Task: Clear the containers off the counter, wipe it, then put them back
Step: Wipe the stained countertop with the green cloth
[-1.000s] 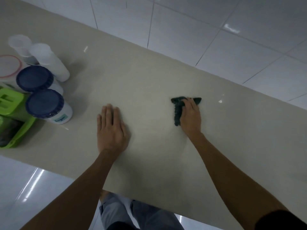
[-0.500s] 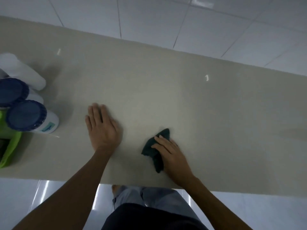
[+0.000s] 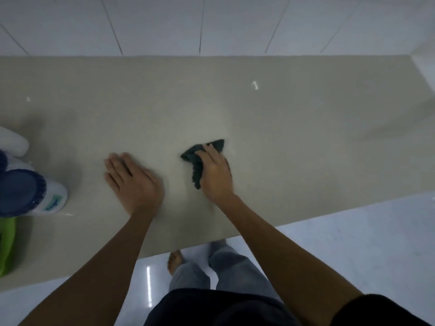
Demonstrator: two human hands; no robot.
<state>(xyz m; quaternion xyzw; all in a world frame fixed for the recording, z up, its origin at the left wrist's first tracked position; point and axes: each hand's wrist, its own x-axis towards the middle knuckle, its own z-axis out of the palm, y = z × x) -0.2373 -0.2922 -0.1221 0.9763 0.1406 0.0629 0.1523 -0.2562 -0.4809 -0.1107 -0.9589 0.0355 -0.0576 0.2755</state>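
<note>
Closest to us are grey trouser legs (image 3: 226, 264) and a bare foot (image 3: 174, 260) on the glossy white floor (image 3: 353, 250), just under the near edge of the beige counter (image 3: 306, 118). Up on the counter we've got our left hand (image 3: 133, 180) lying flat, palm down, fingers spread, gripping nothing. Just beside it, not touching, our right hand (image 3: 215, 175) presses down on a crumpled dark green cloth (image 3: 200, 161), fingers curled over it, with a corner poking out past the fingertips. Way off at the left edge sit the containers: a green plastic one (image 3: 7, 245) nearest, then a white tub with a blue lid (image 3: 30, 194), then another white container (image 3: 11, 142) behind, all partly cut off. Farthest back the counter meets a white tiled wall (image 3: 235, 24).
</note>
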